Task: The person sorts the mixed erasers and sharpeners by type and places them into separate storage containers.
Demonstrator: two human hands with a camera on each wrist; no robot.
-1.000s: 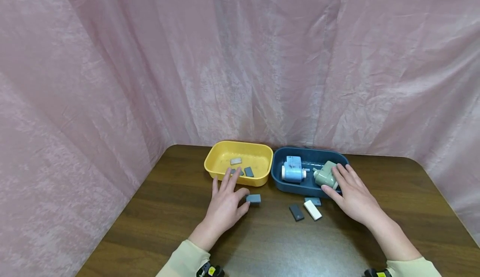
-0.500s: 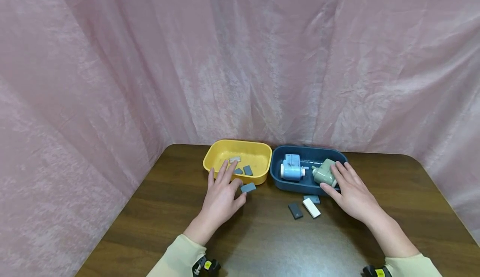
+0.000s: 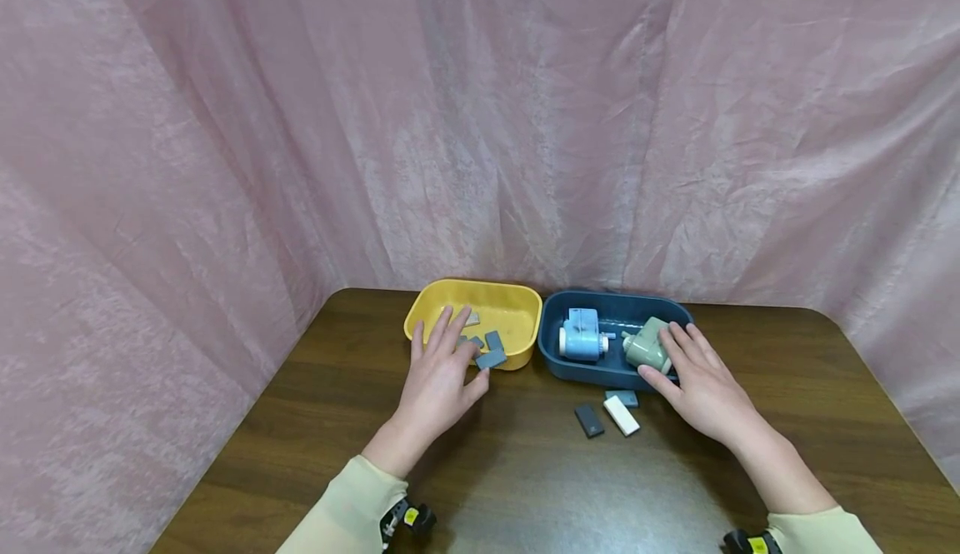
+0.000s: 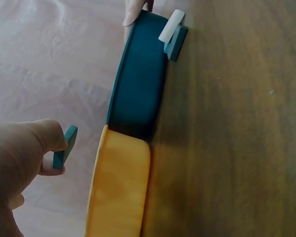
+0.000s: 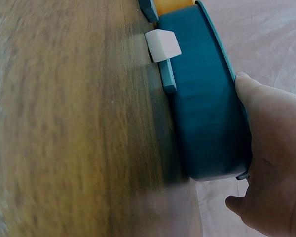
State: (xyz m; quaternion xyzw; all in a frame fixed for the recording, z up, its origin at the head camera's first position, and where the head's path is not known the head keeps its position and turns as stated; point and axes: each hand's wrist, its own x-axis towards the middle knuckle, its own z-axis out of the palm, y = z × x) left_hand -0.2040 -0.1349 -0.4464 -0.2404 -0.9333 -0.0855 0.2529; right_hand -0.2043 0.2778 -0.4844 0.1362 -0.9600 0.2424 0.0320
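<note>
Between thumb and forefinger, my left hand (image 3: 437,386) pinches a blue-grey rectangular block (image 3: 491,359). In the head view the block overlaps the near side of the yellow bin (image 3: 527,354); the left wrist view puts the held block (image 4: 65,148) above the rim. Inside that bin lie several small grey and blue-grey blocks, partly covered by my fingers. My right hand (image 3: 705,391) rests on the right end of the dark blue bin (image 3: 592,377), fingers extended over its rim. That bin holds a light blue toy-like piece (image 3: 583,337) and a sage green one (image 3: 647,346).
On the wooden table (image 3: 525,479), just in front of the blue bin, lie a dark grey block (image 3: 589,421), a white block (image 3: 622,416) and a blue-grey block (image 3: 624,398). Both bins stand side by side at the back edge. Behind them hangs a pink curtain (image 3: 480,121).
My left hand has lifted the blue-grey block from in front of the yellow bin and carried it forward and slightly left to the bin's near rim. My right hand has stayed on the blue bin.
</note>
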